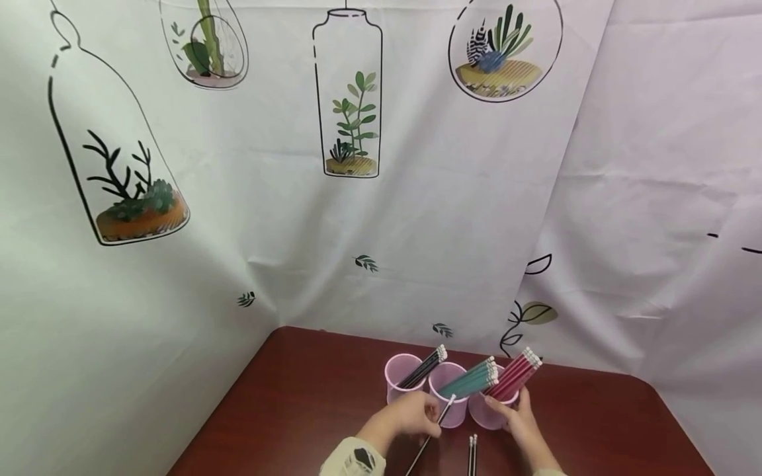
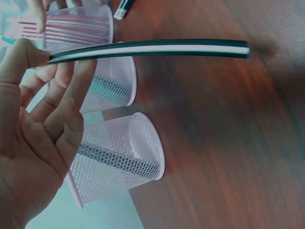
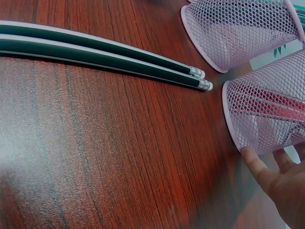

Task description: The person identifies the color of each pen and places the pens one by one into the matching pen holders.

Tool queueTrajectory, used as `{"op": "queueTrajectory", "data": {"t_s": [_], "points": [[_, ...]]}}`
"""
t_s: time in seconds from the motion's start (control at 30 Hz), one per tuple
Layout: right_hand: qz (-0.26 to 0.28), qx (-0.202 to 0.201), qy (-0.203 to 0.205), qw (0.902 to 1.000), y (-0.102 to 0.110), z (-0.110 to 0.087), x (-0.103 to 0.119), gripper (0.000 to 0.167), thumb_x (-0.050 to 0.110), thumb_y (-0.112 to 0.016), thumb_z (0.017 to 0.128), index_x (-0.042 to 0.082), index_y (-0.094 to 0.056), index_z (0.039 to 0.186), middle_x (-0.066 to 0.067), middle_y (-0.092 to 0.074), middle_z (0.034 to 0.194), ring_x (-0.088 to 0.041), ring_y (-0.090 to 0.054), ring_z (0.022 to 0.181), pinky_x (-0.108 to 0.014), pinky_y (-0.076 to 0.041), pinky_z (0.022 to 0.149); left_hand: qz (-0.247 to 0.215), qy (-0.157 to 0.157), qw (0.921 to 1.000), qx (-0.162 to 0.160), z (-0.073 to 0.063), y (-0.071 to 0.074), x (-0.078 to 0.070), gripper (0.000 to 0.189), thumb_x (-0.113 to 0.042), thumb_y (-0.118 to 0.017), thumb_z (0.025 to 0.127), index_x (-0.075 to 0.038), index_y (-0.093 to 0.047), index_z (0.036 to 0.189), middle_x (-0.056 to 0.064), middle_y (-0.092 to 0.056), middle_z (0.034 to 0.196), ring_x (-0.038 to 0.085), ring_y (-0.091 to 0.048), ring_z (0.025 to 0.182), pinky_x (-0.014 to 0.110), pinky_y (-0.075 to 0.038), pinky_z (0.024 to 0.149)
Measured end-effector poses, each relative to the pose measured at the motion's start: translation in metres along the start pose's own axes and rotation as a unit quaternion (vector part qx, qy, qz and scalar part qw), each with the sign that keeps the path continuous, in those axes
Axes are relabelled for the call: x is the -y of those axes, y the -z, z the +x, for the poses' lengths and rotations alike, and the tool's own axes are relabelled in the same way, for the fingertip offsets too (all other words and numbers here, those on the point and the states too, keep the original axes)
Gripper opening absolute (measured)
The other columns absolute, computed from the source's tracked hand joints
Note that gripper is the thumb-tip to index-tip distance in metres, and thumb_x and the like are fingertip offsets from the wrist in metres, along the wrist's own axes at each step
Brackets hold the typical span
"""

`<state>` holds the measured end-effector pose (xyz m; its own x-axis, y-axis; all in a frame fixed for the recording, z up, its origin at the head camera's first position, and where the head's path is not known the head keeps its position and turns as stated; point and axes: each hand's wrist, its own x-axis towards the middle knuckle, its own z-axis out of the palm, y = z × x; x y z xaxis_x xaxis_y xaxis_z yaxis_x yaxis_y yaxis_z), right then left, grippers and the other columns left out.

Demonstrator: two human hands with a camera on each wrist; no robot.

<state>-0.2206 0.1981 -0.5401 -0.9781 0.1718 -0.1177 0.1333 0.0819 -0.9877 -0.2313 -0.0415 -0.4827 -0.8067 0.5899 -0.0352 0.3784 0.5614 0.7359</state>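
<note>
My left hand point(image 1: 411, 415) pinches a black pencil point(image 2: 190, 48) with a white stripe between thumb and fingertips. The pencil slants in front of the middle pink mesh cup point(image 1: 456, 416), its white eraser end uppermost. That cup holds teal pencils point(image 1: 470, 383). On the right, my right hand point(image 1: 525, 426) holds the side of another pink mesh cup point(image 1: 485, 416), thumb across its front. Red-pink pencils point(image 1: 513, 378) lean out of it. Black pencils point(image 1: 419, 373) stand in the left pink mesh cup point(image 1: 393, 395), beside my left hand.
Two more black pencils point(image 3: 143, 70) lie side by side on the dark red wooden table point(image 1: 297, 390), eraser ends towards the cups. Behind the table hangs a pale cloth point(image 1: 417, 231) printed with plants in jars.
</note>
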Motion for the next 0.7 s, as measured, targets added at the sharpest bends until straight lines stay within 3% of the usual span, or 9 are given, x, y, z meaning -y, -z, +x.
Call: {"op": "queueTrajectory", "data": {"t_s": [0.3, 0.53, 0.67, 0.7], "points": [[0.01, -0.011, 0.014, 0.9998, 0.0, -0.001, -0.002, 0.088, 0.017, -0.065, 0.085, 0.001, 0.0, 0.142, -0.037, -0.022, 0.137, -0.054, -0.029, 0.122, -0.061, -0.041, 0.085, -0.02, -0.021, 0.9991, -0.03, 0.011, 0.022, -0.005, 0.019, 0.001, -0.067, 0.065, -0.011, -0.053, 0.068, -0.011, -0.049, 0.056, 0.005, -0.05, 0.042, 0.016, -0.043, 0.046], [0.009, -0.031, 0.043, 0.9986, -0.002, 0.0, -0.006, 0.083, 0.018, -0.068, 0.082, -0.002, -0.009, 0.137, -0.037, -0.03, 0.128, -0.046, -0.043, 0.109, -0.052, -0.048, 0.072, -0.031, -0.037, 0.9959, -0.077, 0.018, 0.054, -0.01, 0.019, 0.002, -0.067, 0.068, -0.01, -0.053, 0.072, -0.008, -0.052, 0.059, 0.004, -0.052, 0.046, 0.02, -0.046, 0.045], [0.004, -0.028, 0.026, 0.9993, -0.001, 0.002, -0.007, 0.087, 0.021, -0.069, 0.082, 0.0, -0.007, 0.139, -0.034, -0.028, 0.133, -0.044, -0.04, 0.115, -0.044, -0.047, 0.076, -0.015, -0.038, 0.9944, -0.098, 0.021, 0.072, -0.017, 0.017, 0.0, -0.065, 0.07, -0.011, -0.053, 0.074, -0.007, -0.054, 0.064, 0.005, -0.053, 0.05, 0.021, -0.046, 0.049], [0.008, -0.02, 0.025, 0.9994, 0.001, 0.003, -0.007, 0.089, 0.021, -0.068, 0.082, 0.0, -0.004, 0.14, -0.034, -0.026, 0.135, -0.046, -0.035, 0.119, -0.047, -0.045, 0.081, -0.008, -0.04, 0.9939, -0.103, 0.022, 0.076, -0.019, 0.016, -0.001, -0.064, 0.07, -0.011, -0.053, 0.075, -0.007, -0.055, 0.064, 0.005, -0.053, 0.05, 0.021, -0.045, 0.05]]}}
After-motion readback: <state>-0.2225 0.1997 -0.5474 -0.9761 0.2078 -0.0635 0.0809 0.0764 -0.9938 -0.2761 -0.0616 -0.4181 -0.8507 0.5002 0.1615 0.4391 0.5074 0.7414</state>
